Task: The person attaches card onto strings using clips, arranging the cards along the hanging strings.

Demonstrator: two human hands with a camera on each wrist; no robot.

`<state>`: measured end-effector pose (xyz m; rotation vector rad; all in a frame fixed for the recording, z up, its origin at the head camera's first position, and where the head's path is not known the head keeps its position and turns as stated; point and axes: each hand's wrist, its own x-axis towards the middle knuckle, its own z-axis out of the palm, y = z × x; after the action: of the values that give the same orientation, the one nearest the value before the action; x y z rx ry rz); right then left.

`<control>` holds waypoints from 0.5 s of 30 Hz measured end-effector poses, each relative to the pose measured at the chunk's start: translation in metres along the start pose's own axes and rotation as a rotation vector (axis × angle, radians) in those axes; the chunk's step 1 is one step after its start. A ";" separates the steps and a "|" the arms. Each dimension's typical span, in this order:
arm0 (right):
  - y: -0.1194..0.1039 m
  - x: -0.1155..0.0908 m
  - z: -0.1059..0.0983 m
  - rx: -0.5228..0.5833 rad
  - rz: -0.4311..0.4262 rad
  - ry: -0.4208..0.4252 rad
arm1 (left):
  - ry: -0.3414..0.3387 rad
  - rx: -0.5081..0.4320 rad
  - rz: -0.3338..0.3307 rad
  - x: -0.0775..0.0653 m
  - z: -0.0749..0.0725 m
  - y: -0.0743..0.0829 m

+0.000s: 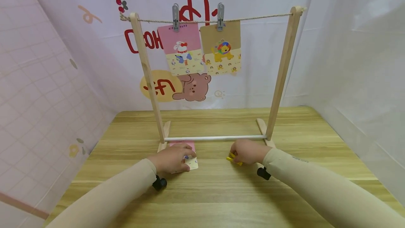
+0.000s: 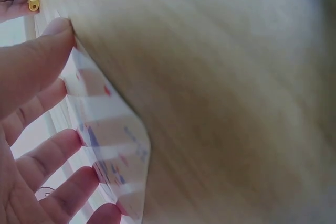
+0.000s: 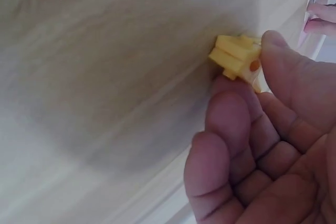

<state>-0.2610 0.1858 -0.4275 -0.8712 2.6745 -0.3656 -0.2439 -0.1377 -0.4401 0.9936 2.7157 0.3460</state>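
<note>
My left hand (image 1: 172,159) rests over a pink and cream card (image 1: 191,163) lying on the table. In the left wrist view the thumb (image 2: 55,30) is at one corner of the card (image 2: 118,129), and the spread fingertips touch its printed face. Part of this card is hidden under the hand. To the right, my right hand (image 1: 248,151) pinches a small yellow clip (image 3: 236,56) between thumb and fingers, close over the table. In the head view the clip (image 1: 234,159) shows partly below the fingers.
Behind the hands stands a wooden frame (image 1: 282,73) with a white bottom bar (image 1: 215,138) and a twine line (image 1: 253,18). Two grey clothespins (image 1: 220,15) hold a rabbit card (image 1: 183,50) and a lion card (image 1: 221,47) on the twine. A printed white curtain (image 1: 253,87) hangs behind.
</note>
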 end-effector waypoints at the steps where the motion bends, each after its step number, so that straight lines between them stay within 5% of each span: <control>1: -0.002 0.000 -0.001 0.000 0.010 -0.003 | 0.000 0.000 -0.001 0.000 0.000 0.000; 8: -0.008 -0.001 -0.003 -0.030 0.004 -0.015 | -0.004 -0.030 0.015 0.000 0.002 0.005; 15: -0.008 0.000 -0.004 -0.043 -0.005 -0.007 | 0.006 -0.084 -0.052 0.000 -0.008 0.009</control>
<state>-0.2583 0.1803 -0.4213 -0.8896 2.6833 -0.3058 -0.2410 -0.1318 -0.4299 0.8996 2.7019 0.4505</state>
